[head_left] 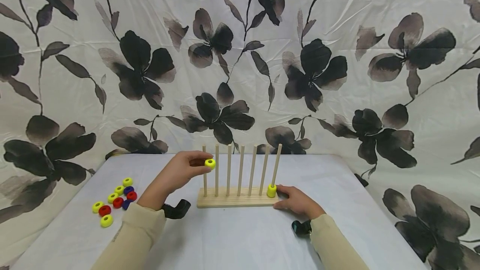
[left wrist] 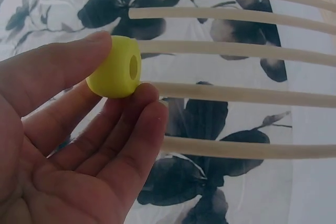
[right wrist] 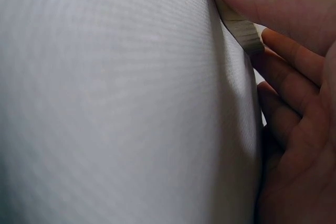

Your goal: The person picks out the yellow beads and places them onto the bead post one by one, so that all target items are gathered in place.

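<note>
My left hand point(head_left: 181, 166) pinches a yellow bead point(head_left: 210, 164) between thumb and fingertips, up near the tops of the leftmost pegs of a wooden peg rack point(head_left: 236, 203). In the left wrist view the hole of this yellow bead point(left wrist: 113, 72) faces the pegs, and the bead is apart from their tips. My right hand point(head_left: 298, 201) holds the right end of the rack's base, thumb in front and fingers round the end point(right wrist: 245, 36). Yellow beads point(head_left: 271, 191) sit at the foot of the rightmost peg; their exact number is hard to tell. The other pegs are bare.
Left of the rack, several loose yellow, red point(head_left: 105, 211) and blue beads point(head_left: 128, 189) lie on the white-covered table point(head_left: 232, 241). A floral cloth point(head_left: 240, 74) hangs behind the table. A dark wrist camera point(head_left: 177, 209) sits at my left wrist.
</note>
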The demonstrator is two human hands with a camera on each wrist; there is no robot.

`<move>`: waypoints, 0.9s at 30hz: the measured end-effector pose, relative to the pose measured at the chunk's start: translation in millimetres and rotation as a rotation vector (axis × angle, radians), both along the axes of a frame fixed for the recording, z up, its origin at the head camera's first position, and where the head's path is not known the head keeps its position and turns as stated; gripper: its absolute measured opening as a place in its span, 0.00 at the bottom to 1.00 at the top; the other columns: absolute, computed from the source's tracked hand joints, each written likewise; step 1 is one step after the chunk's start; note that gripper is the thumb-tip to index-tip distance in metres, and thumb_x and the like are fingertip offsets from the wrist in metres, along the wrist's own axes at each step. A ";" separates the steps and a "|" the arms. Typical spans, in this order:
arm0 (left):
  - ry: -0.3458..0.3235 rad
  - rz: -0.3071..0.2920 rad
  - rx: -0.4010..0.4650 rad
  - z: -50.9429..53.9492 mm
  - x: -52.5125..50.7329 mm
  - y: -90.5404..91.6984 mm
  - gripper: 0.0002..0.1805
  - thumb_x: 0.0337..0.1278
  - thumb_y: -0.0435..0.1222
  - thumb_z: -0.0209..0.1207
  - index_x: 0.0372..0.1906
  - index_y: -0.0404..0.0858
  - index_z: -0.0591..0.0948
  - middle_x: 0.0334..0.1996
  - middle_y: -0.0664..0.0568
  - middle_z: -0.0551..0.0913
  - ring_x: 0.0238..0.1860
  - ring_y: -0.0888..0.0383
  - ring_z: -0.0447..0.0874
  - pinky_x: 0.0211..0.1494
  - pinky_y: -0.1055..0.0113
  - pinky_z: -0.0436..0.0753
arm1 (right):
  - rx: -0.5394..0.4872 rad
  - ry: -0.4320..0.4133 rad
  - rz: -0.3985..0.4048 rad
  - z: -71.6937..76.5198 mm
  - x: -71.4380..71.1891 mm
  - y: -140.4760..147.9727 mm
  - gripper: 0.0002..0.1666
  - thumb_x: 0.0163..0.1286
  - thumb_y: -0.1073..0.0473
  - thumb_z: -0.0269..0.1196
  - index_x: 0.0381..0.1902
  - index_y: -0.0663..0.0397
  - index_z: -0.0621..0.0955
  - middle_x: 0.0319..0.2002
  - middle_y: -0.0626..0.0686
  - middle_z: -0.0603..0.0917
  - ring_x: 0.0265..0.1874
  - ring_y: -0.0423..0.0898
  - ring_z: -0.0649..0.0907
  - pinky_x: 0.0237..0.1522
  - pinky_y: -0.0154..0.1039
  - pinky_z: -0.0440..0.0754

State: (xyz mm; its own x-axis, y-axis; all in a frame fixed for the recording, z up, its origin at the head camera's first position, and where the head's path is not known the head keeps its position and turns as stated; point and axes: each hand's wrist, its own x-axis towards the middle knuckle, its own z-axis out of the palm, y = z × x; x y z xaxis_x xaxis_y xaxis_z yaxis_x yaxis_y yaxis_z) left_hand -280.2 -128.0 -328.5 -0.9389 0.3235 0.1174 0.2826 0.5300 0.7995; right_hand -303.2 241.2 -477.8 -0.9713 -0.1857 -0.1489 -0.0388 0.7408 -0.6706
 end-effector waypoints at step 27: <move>0.067 -0.132 0.010 32.4 -6.1 53.9 0.21 0.57 0.37 0.65 0.57 0.41 0.81 0.50 0.51 0.83 0.51 0.55 0.83 0.55 0.59 0.82 | -0.012 0.001 0.010 0.6 1.3 1.9 0.46 0.54 0.45 0.73 0.69 0.47 0.70 0.71 0.56 0.68 0.72 0.60 0.63 0.71 0.62 0.59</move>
